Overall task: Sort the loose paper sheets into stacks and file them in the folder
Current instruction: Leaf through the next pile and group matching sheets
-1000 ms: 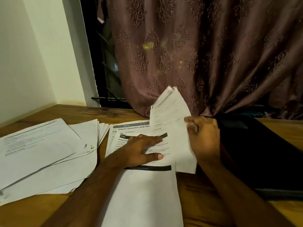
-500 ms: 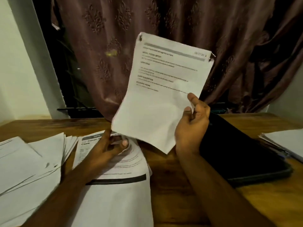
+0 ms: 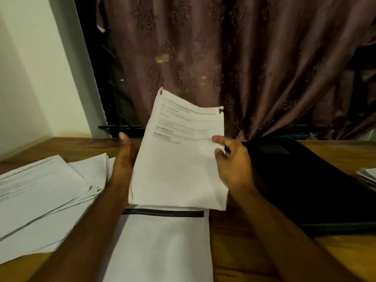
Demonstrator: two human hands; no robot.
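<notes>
White printed sheet hangs between both hands above the centre stack. Right hand pinches its right edge; left hand, fingers straight, supports its left edge. Black folder lies right.

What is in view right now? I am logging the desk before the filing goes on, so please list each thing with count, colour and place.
held sheet: one, white with printed text, raised over the middle of the desk
sheet with black bar: one, white, flat on the desk under the held sheet
fanned paper pile: one pile, white, on the left of the desk
paper stack: one, white, at the right edge, mostly cut off
folder: one, black, on the desk to the right
desk: one, brown wood
curtain: one, mauve, patterned, behind the desk
wall: pale, at the left
left hand: one, at the held sheet's left edge
right hand: one, pinches the sheet's right edge
</notes>
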